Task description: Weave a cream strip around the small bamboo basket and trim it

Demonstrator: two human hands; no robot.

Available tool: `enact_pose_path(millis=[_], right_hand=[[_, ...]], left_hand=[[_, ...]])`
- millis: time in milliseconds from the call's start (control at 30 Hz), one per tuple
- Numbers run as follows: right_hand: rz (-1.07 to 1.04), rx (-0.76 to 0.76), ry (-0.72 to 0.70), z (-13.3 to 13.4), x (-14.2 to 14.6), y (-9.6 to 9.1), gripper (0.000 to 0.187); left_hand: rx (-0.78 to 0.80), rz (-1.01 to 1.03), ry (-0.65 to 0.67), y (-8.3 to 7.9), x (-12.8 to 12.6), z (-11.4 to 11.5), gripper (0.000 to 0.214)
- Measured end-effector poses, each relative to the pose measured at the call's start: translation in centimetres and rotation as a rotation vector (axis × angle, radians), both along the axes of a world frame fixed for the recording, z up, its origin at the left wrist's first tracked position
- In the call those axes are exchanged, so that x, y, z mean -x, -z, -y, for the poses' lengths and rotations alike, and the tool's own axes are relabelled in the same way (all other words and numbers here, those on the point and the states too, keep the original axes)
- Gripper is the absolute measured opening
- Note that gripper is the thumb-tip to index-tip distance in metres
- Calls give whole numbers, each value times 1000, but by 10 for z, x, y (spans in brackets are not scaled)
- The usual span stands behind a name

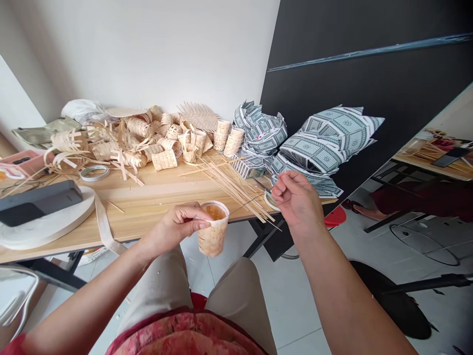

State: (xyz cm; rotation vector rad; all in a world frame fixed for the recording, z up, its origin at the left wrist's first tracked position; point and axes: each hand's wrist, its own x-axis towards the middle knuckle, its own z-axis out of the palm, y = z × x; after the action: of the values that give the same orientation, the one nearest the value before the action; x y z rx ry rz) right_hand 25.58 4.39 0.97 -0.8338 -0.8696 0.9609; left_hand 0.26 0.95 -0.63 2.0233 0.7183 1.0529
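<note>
A small woven basket, made of pale wood strips, hangs just off the table's front edge above my lap. White banding runs around its rim. My left hand is closed on that rim, thumb and fingers pinching its left side. A thin dark thread stretches from the basket's right side up to my right hand. Raised to the right of the basket, that hand has its fingers pinched on the thread; whether a needle is between them is too small to tell.
Woven baskets and loose strips crowd the back of the table. Long thin strips lie near the right end, by folded patterned paper. A white band roll carries a dark case at left. A tape roll lies behind.
</note>
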Motion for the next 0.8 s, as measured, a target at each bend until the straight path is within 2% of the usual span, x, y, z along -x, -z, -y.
enact_pose_path(millis=[67,133,200,300,400,500,667,800], right_hand=[[192,-114,28,10,7,-7,11],[555,-290,29,26,17,-17,4],[961,-477,17,43,29,-28,14],[1345,-702,-39,63,45,-40,26],[1525,-845,-51,70,55,-41,36],[1609,-927,-30,68,59,-39,36],[1706,-955,-92,63,63,-36,35],[1699,-970,-118,60,65,-34,33]], left_hand=[[-278,-118,2,-4,4,2,33],[-544,-223,-40,-7,9,4,27],[-761,-317,-103,-11,14,8,22],[-987,-451,-158,-14,21,13,21],[-1094,-544,-172,-15,25,18,20],[-1136,-585,-183,-16,26,22,17],[-1139,-577,-187,-14,26,23,12],[-1143,-547,-184,-11,26,20,9]])
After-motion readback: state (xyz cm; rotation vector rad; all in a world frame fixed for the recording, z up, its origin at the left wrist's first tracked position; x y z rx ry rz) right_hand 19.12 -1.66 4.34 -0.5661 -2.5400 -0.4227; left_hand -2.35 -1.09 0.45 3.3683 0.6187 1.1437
